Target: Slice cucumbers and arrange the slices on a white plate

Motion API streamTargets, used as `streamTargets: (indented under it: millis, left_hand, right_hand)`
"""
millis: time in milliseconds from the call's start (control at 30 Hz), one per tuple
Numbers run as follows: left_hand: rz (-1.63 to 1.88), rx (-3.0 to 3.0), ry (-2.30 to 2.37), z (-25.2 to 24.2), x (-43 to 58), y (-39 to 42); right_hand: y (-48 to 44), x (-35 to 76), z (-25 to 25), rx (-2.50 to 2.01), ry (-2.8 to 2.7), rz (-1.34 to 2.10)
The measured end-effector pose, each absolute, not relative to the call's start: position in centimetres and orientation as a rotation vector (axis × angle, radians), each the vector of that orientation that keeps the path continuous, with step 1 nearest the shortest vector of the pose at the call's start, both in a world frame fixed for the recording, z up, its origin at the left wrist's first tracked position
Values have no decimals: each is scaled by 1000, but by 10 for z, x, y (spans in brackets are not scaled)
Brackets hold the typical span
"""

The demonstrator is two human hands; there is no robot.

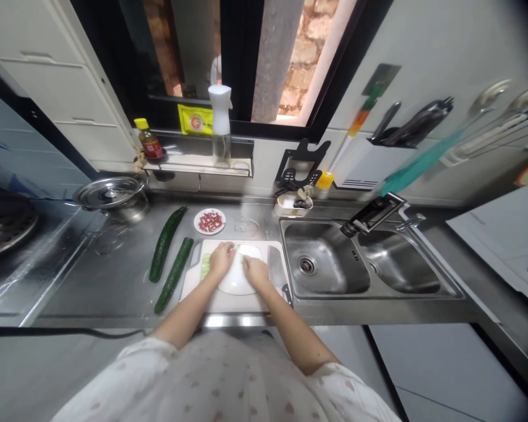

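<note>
My left hand (pixel 222 259) and my right hand (pixel 255 272) meet above a white plate (pixel 237 284), fingers pinched close together. Between the fingertips shows a small pale green cucumber slice (pixel 238 250), partly hidden. Under the plate lies a light cutting board (pixel 257 305). Several cut cucumber pieces (pixel 205 266) rest on the board just left of my left hand. A kitchen knife (pixel 286 292) with a dark handle lies along the board's right side, beyond my right hand. Two whole cucumbers (pixel 168 243) sit left of the board on the steel counter.
A small plate of chopped red bits (pixel 210 221) stands behind the board. To the right is a double steel sink (pixel 330 281) with a black faucet (pixel 372 214). A lidded steel pot (pixel 112 196) stands at the back left. A spray bottle (pixel 220 126) occupies the windowsill shelf.
</note>
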State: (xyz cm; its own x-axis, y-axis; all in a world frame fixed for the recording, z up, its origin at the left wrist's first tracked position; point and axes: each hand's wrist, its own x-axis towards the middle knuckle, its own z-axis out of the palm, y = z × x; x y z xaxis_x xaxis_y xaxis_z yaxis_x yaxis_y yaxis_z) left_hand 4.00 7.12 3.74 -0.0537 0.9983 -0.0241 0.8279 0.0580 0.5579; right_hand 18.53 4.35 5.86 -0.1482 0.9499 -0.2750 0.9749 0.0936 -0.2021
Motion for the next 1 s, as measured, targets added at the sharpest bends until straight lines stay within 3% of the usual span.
streamTargets:
  millis: [300, 767, 1000]
  left_hand:
    - [817, 1652, 1902, 27, -2, -6]
    - [371, 1612, 2268, 13, -45, -56]
    - [345, 1568, 2311, 18, -35, -53]
  right_hand:
    - [1, 198, 61, 2083, 2319, -629]
    - [-31, 202, 62, 2170, 2391, -648]
    - [-34, 198, 64, 2153, 2389, -675]
